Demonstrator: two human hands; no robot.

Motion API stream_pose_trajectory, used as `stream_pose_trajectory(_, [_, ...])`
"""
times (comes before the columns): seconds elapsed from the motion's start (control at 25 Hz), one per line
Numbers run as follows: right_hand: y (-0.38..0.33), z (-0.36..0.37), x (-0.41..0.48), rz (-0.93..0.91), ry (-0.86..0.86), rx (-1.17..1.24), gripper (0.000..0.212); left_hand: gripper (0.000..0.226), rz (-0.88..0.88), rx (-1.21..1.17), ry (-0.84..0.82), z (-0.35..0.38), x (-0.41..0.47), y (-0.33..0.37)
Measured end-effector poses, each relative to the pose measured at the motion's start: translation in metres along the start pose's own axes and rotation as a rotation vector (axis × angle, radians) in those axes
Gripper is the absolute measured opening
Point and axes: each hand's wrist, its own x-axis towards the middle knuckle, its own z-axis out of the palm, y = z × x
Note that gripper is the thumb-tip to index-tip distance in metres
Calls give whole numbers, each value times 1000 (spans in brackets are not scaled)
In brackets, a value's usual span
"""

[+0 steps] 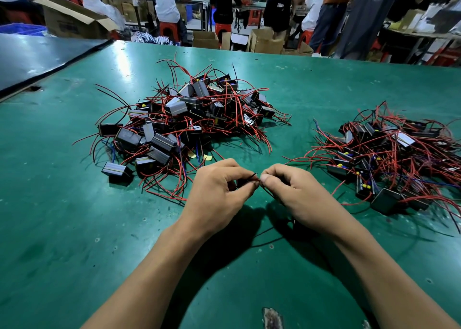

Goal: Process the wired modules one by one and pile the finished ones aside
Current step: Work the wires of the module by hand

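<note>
The left hand (216,189) and right hand (293,192) both pinch a thin black wire (254,175). The larger module pile (189,119) lies beyond the left hand, the smaller module pile (399,159) to the right hand's right.

I've got bare bench (74,228) all down the near left, open up to the dark panel (37,56) at the far left. Dead ahead the big pile (189,119) of wired modules blocks the centre, its red leads trailing to just beside the left grip (217,191). A stray module (116,172) sits off its near-left corner. The right pile (399,159) crowds the right edge, with leads near the right grip (294,194). Between the piles a bare lane runs to the far edge. Both grips pinch a thin black wire (252,177), closing the gap between them.
</note>
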Motion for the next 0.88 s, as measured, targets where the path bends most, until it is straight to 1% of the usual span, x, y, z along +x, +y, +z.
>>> stream_pose_trajectory(0.08, [1, -5, -1, -27, 5, 14, 18, 4, -51, -34, 11, -1, 0, 0])
stream_pose_trajectory(0.16, [2, -10, -3, -106, 77, -7, 8, 4, -110, -79, 6, -2, 1, 1])
stream_pose_trajectory(0.2, [3, -11, -4, -168, 118, -41, 7, 5, -132, -98, -3, -3, 1, 2])
stream_pose_trajectory(0.24, [3, -12, -5, -242, 149, -96, 14, 5, -149, -112, -12, -3, 1, 2])
stream_pose_trajectory(0.32, [4, -11, -5, -367, 164, -184, 19, 5, -171, -125, -26, -3, 1, 3])
stream_pose_trajectory(0.4, [4, -8, -3, -425, 182, -215, 16, 4, -179, -126, -34, -3, 2, 2])
stream_pose_trajectory(0.52, [4, -9, -4, -457, 213, -208, 11, 4, -144, -107, -29, -2, 2, 2])
stream_pose_trajectory(0.6, [1, -7, -5, -395, 233, -176, 5, 4, -95, -73, -5, -1, 1, 3])
stream_pose_trajectory(0.68, [-1, -2, -4, -173, 219, -60, 11, 3, -57, -38, 19, 0, 0, 3])
stream_pose_trajectory(0.76, [-1, 2, -1, 58, 140, 131, 20, 3, -36, -8, 19, 2, 0, 4])
stream_pose_trajectory(0.8, [-2, 3, 0, 127, 107, 199, 22, 4, -36, 2, 15, 3, -1, 4])
stream_pose_trajectory(0.84, [-2, 3, 0, 151, 95, 226, 22, 4, -43, 5, 12, 3, 0, 3])
stream_pose_trajectory(0.88, [-2, 3, 0, 131, 105, 218, 20, 3, -55, 0, 13, 3, 0, 3])
